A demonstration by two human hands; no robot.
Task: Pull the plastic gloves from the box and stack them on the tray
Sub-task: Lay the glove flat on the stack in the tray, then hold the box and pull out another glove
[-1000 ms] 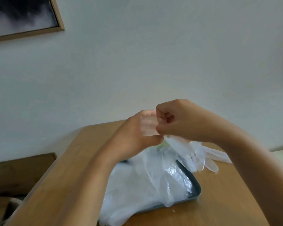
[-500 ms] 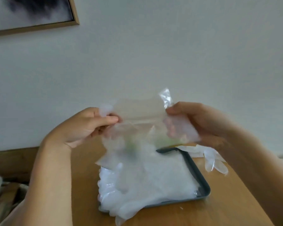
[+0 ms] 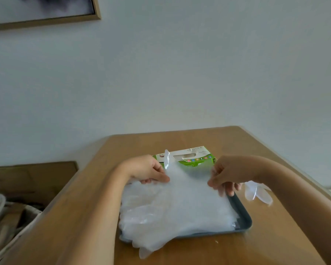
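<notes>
Two bare hands hold a clear, filmy plastic glove (image 3: 187, 175) stretched low over the heaped pile of translucent gloves (image 3: 176, 209) covering a dark grey rectangular tray (image 3: 246, 219) on a light wooden bench (image 3: 180, 138). The left hand (image 3: 146, 169) pinches the glove's nine o'clock edge between thumb and curled fingers (image 3: 161, 178); the right hand (image 3: 231, 172) pinches the three o'clock edge likewise. A green-and-white cardboard glove box (image 3: 191, 159) stands at the tray's twelve o'clock, touching it or just beside it, which cannot be told. One loose clear glove (image 3: 258, 193) lies on the bench at the tray's three o'clock. The step appears to be laying this glove on the stack; the next move likely calls for releasing both pinches together so the film settles flat, then reaching to the box's slot.
</notes>
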